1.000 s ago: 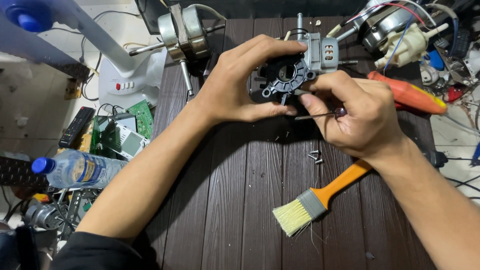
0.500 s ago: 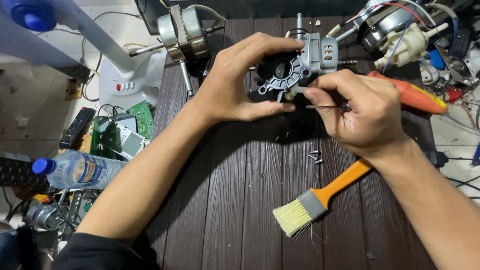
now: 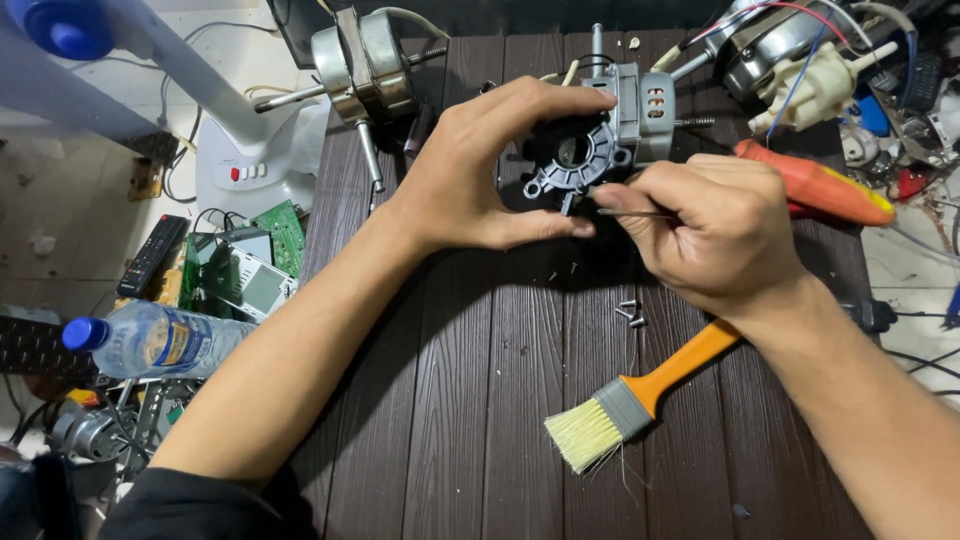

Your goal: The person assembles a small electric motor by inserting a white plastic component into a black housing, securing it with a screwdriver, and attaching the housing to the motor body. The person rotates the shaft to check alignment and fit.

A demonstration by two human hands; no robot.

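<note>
My left hand (image 3: 490, 165) grips a small grey fan motor (image 3: 610, 130) with a black round end cap, holding it upright on the dark wooden table (image 3: 480, 400). My right hand (image 3: 715, 230) pinches a long thin metal screw (image 3: 625, 211), its tip pointing left and touching the lower edge of the end cap. Two or three loose screws (image 3: 630, 315) lie on the table just below my right hand.
An orange-handled paintbrush (image 3: 640, 395) lies at the lower right. An orange-handled tool (image 3: 830, 190) rests behind my right hand. Another motor with shaft (image 3: 365, 70) sits at the back left, motor parts and wires at back right. A water bottle (image 3: 150, 340), circuit board (image 3: 285, 232) and white fan base (image 3: 250, 170) lie left of the table.
My right hand has lifted the thin screw up and left toward the motor's end cap. My left hand tilted the motor slightly and keeps its grip.
</note>
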